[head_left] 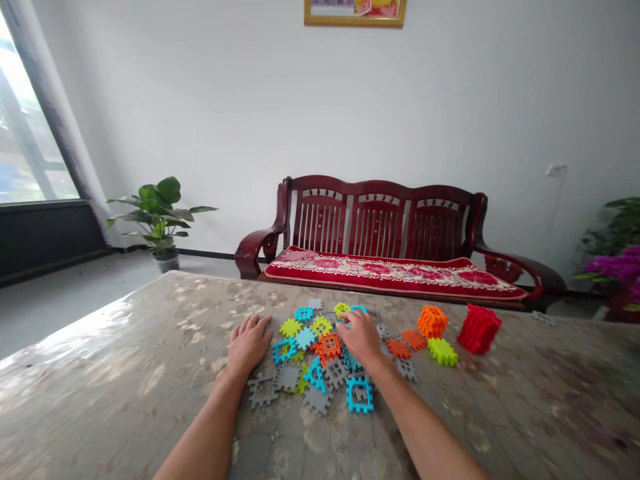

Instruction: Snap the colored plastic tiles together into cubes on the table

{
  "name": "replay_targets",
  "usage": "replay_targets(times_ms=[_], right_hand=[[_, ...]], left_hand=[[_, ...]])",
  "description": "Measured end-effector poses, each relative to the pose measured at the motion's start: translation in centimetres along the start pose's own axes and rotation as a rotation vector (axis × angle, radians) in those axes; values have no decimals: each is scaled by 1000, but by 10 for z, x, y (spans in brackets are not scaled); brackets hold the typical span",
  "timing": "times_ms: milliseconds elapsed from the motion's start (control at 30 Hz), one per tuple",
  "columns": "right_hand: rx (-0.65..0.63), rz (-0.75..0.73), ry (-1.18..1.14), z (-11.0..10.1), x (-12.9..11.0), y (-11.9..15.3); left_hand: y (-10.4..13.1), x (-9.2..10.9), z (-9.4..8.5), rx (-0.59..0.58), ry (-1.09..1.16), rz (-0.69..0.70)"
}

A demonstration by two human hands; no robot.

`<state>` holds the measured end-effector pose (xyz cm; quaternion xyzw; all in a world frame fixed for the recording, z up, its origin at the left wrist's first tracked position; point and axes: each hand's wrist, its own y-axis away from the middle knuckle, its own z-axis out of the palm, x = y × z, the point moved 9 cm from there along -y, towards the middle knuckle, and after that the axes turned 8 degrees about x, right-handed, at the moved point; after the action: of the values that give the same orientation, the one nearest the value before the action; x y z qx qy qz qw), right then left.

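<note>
A loose pile of flat, notched plastic building tiles lies on the table, in grey, blue, yellow-green and orange. My left hand (pixel 249 341) rests flat on the tablecloth at the pile's left side, fingers stretched out and holding nothing. Over the right part of the pile is my right hand (pixel 361 337), its fingers bent and apart. Its fingertips are by a yellow-green tile (pixel 341 309) and a blue tile (pixel 358 309) at the far edge. Nearer to me lie a blue frame tile (pixel 359 395), an orange window tile (pixel 329 345) and a grey frame tile (pixel 263 391).
Right of the pile stand an orange stack of tiles (pixel 433 321), a yellow-green stack (pixel 443 351) and a red stack (pixel 479 329). Beyond the patterned table (pixel 125 387) is a wooden bench (pixel 377 220) with a red cover. Potted plants stand at both sides.
</note>
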<state>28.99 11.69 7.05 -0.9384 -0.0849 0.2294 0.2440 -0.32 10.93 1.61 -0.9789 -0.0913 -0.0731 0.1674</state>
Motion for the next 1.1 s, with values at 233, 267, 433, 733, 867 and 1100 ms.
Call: replay_targets(times_ms=[233, 267, 433, 733, 867, 1100], right_hand=[[-111, 4, 117, 27, -28, -13], [-118, 1, 127, 30, -29, -12], [-126, 47, 106, 36, -21, -11], [-98, 122, 57, 28, -18, -8], [-133, 88, 29, 31, -23, -7], [-169, 54, 66, 34, -28, -7]], left_hand=[[0, 0, 0, 6, 1, 2], [0, 0, 0, 5, 4, -1], [-1, 0, 0, 1, 6, -16], [-2, -1, 0, 39, 19, -24], [-1, -1, 0, 44, 15, -24], [-2, -1, 1, 33, 11, -26]])
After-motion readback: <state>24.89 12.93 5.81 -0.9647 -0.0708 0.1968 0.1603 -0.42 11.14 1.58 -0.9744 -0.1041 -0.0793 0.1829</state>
